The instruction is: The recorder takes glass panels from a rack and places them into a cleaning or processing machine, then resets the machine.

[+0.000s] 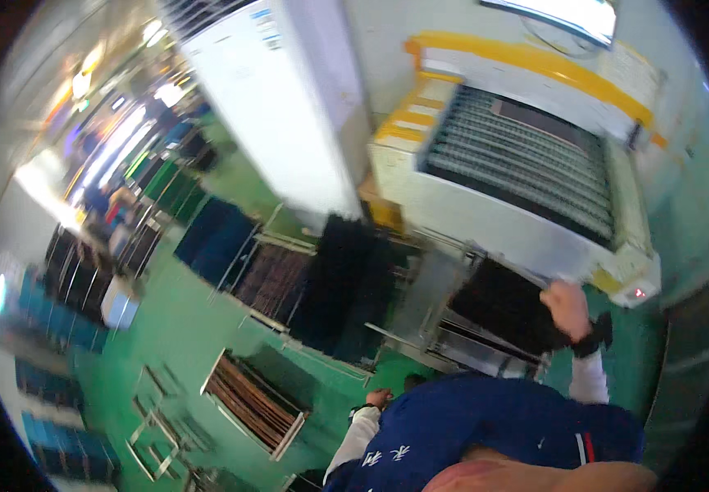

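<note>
My right hand (pixel 566 307), with a dark band at the wrist, is curled closed; nothing shows in its fingers. It appears over the right edge of a dark flat panel or stack (pixel 502 303) on a metal-framed cart; contact cannot be made out. Lower and to the left, my left hand (pixel 379 398) hangs close to my body, small and blurred. Its fingers are too unclear to read. Just left of the cart stands a rack filled with black sheets (pixel 342 287).
A white and yellow roller machine (pixel 485 213) stands ahead on the right, a dark strip (pixel 539 119) on its rollers. Left of it rises a tall white cabinet (pixel 272 107). A low rack of brown panels (pixel 252 398) and bare metal frames (pixel 153 443) stand on the green floor (pixel 178 328).
</note>
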`<state>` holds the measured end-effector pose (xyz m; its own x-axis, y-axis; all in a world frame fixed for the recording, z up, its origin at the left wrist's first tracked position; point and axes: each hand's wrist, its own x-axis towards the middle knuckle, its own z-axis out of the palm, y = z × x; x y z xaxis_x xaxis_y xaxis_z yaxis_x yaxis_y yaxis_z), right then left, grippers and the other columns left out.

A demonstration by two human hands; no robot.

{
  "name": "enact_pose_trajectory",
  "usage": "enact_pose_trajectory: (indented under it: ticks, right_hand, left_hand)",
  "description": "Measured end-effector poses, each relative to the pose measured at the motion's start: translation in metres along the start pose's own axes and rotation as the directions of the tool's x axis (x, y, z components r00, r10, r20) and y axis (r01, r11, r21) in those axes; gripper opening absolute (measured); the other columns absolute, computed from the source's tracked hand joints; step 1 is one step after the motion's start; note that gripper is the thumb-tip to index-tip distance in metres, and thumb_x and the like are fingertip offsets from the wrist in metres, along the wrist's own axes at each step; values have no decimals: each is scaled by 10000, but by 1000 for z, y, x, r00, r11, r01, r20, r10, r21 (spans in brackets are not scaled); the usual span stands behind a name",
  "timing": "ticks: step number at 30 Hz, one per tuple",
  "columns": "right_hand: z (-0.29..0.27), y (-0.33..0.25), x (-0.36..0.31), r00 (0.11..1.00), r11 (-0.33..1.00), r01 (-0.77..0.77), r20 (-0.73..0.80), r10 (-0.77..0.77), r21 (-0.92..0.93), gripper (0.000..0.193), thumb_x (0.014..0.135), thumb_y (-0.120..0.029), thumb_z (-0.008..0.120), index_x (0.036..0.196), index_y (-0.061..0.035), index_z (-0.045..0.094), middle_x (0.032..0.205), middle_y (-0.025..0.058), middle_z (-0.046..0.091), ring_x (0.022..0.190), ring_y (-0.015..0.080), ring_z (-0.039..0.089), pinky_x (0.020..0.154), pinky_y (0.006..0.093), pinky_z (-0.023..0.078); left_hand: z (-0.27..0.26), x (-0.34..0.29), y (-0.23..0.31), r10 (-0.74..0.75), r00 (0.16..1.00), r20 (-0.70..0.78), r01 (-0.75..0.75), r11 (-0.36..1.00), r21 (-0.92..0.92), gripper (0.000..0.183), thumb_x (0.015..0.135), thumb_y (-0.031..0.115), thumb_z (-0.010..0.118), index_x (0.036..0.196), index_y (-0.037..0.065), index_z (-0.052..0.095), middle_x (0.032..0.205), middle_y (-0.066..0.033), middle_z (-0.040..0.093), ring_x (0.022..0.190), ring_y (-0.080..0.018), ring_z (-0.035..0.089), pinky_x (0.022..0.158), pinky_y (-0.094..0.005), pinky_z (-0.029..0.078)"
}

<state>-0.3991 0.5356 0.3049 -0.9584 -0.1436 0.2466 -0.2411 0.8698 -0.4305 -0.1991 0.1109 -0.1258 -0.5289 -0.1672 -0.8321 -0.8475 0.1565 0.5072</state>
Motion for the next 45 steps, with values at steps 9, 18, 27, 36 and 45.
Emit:
enact_pose_trajectory:
  ticks: [9, 18, 27, 36, 45]
  right_hand:
    - [-19, 93, 44, 780, 440, -240, -98, 618, 865, 206, 867, -220, 607, 734, -68, 562, 691, -2, 548, 681, 135, 525, 604, 293, 402]
    - [83, 168, 131, 902, -342, -3, 151, 405, 940, 96, 874, -144, 593, 856, -67, 540, 834, 55, 558, 810, 198, 551, 805, 351, 484]
    - [61, 182, 195, 810, -272, -443, 511, 287, 854, 269, 917, -268, 511, 995, -23, 590, 918, 95, 661, 700, 136, 620, 585, 256, 492]
    - [53, 162, 245, 905, 391, -386, 261, 336, 835, 319, 873, -312, 562, 1033, -40, 601, 925, 98, 661, 739, 151, 625, 591, 256, 474]
    - [94, 181, 294, 970, 980, -114, -233, 74, -164, 567, 763, -426, 628, 1238, -134, 525, 1367, 167, 401, 1249, 369, 346, 964, 551, 280]
  left_hand:
    - [-22, 38, -28, 632, 766, 121, -512, 486, 708, 312, 843, 378, 573, 993, 115, 648, 965, -87, 674, 816, -233, 641, 654, -347, 496]
    - [-36, 23, -37, 812, 544, 212, -558, 162, 814, 277, 806, 272, 593, 1063, 171, 589, 855, -94, 655, 723, -314, 623, 605, -435, 495]
    - [-16, 21, -71, 427, 885, -184, -333, 859, 389, 258, 839, 383, 574, 932, 154, 647, 831, -97, 639, 778, -302, 594, 710, -387, 475]
    - [-16, 9, -80, 694, 720, 2, -462, 477, 747, 231, 865, 336, 545, 1016, 167, 591, 814, -89, 632, 742, -285, 595, 677, -381, 473]
    - [-5, -9, -75, -102, 958, -270, 56, 983, -175, 216, 838, 258, 577, 1043, 191, 589, 936, -109, 660, 807, -306, 632, 668, -382, 498]
